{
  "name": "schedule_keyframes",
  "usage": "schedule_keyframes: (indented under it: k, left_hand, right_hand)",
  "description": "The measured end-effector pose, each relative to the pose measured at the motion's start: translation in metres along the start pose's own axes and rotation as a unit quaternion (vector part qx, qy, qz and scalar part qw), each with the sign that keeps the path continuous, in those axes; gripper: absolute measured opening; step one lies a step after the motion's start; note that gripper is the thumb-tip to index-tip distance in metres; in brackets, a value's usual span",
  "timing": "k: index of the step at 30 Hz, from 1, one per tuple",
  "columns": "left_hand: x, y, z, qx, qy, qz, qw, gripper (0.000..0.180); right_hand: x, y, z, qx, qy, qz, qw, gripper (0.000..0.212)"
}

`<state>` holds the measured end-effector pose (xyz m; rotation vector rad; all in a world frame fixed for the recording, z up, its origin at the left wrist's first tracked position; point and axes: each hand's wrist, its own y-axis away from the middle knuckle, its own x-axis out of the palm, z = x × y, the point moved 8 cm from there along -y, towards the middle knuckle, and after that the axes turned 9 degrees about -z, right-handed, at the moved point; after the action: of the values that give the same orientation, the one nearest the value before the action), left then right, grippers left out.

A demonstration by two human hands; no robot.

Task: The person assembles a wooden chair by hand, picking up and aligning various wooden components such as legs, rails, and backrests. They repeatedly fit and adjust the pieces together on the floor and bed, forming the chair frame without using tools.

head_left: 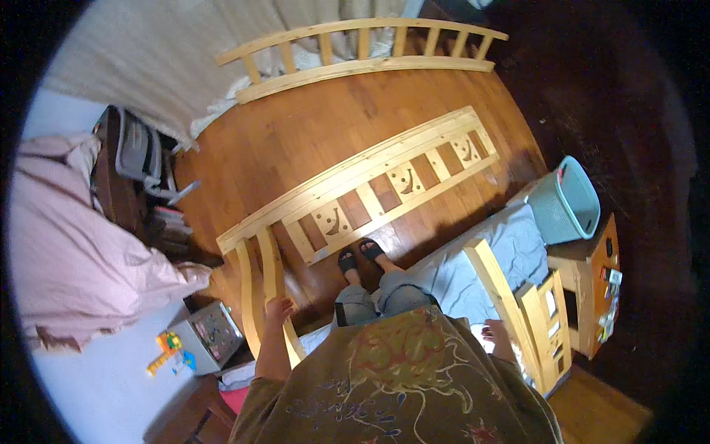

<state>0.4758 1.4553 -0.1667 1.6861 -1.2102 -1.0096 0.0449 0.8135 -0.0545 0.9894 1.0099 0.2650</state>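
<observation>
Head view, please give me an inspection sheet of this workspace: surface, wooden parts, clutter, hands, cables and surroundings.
Surface: brown wood-look floor.
Wooden parts: panel with cutouts, flat on the floor; slatted panel near the curtain.
Clutter: teal basket beside blue-grey bedding; small items on the cabinet.
Hands: left hand at a curved rail, grip unclear; right hand beside a wooden board, contact unclear.
Cables: nothing seen.
Surroundings: pink cloth at left; far right dark.
</observation>
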Motion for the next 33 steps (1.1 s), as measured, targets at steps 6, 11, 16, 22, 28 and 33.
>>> schedule_keyframes:
  k: [6,11,16,22,28,33]
  left_hand:
    - [0.043,-0.010,-0.025,0.007,-0.085,0.044,0.995,0.028]
    - [0.132,0.031,-0.058,0.070,-0.125,0.102,0.985,0.028]
    - [0.194,0.006,-0.063,0.037,-0.127,0.175,0.976,0.040]
    - [0.274,0.039,-0.093,0.073,-0.166,0.054,0.982,0.041]
    - [0.381,0.071,-0.106,0.041,-0.190,0.039,0.980,0.034]
    - [0.523,0.109,-0.137,0.113,-0.325,0.092,0.934,0.036]
  right_hand:
    - [0.071,0.001,-0.026,-0.011,0.053,0.102,0.993,0.016]
    - [0.069,0.006,0.043,-0.125,0.019,0.041,0.991,0.022]
    - [0.060,-0.025,0.072,-0.127,0.003,0.045,0.991,0.022]
    - [0.034,-0.085,0.107,-0.082,0.010,0.076,0.994,0.014]
    - [-0.015,-0.161,0.191,-0.137,-0.093,0.052,0.985,0.013]
    - [-0.074,-0.174,0.233,-0.176,-0.313,-0.041,0.932,0.009]
